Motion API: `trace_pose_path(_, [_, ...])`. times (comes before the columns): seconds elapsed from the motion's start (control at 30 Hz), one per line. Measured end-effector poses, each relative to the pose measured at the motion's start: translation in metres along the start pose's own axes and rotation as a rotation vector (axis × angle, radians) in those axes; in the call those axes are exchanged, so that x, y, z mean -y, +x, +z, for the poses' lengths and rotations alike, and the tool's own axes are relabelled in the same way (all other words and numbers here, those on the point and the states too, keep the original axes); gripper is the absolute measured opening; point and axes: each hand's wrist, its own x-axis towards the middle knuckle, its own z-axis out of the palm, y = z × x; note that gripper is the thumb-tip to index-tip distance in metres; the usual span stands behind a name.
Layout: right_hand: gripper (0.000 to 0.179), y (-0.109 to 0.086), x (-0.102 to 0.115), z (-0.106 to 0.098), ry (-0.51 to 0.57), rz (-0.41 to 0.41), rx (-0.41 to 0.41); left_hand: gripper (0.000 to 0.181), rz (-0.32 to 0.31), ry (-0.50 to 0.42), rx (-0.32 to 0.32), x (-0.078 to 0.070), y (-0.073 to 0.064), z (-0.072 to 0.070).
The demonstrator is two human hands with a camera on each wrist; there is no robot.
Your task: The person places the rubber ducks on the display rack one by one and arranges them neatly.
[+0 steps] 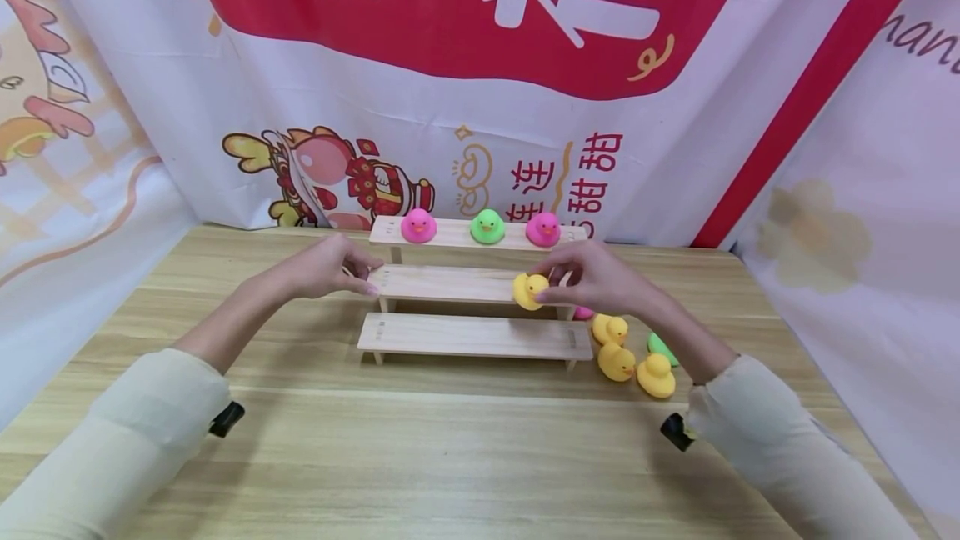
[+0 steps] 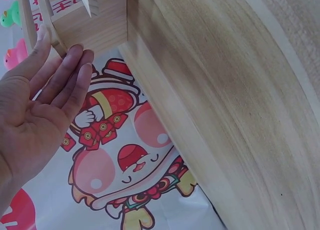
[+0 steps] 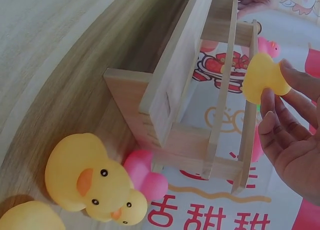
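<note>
Right grip (image 1: 600, 277) pinches a duck (image 1: 529, 292) near the rack's (image 1: 472, 335) right end; left grip (image 1: 332, 267) pinches the rack's left. Duck seems light, squeezable; best held by its body.

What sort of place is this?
Probably a makeshift recording booth, not an ordinary room: printed cloth hangs around three sides of a wood-grain table, which bears a tiered wooden stand and loose toy ducks.

Yellow duck (image 1: 527, 293), pinched, near middle shelf (image 1: 450, 283)
</note>
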Motion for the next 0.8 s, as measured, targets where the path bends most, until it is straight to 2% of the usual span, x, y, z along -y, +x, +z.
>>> trace_pose_path(0.2, [0.026,0.004,0.003,0.002,-0.017,-0.016,-0.012,0.045,0.057,0.016,0.000,0.001,0.000,0.000])
trace_pose_path(0.3, [0.027,0.006,0.005,0.003,-0.029,-0.030,-0.023,0.045,0.038,0.009,0.001,0.001,0.001,0.000])
trace_pose_path(0.5, [0.027,0.011,0.008,0.005,-0.038,-0.033,-0.029,0.042,-0.040,-0.021,0.005,-0.001,0.002,0.000])
trace_pose_path(0.8, [0.026,0.019,0.016,0.009,-0.007,-0.037,-0.010,0.043,-0.012,0.011,0.012,0.000,0.001,-0.001])
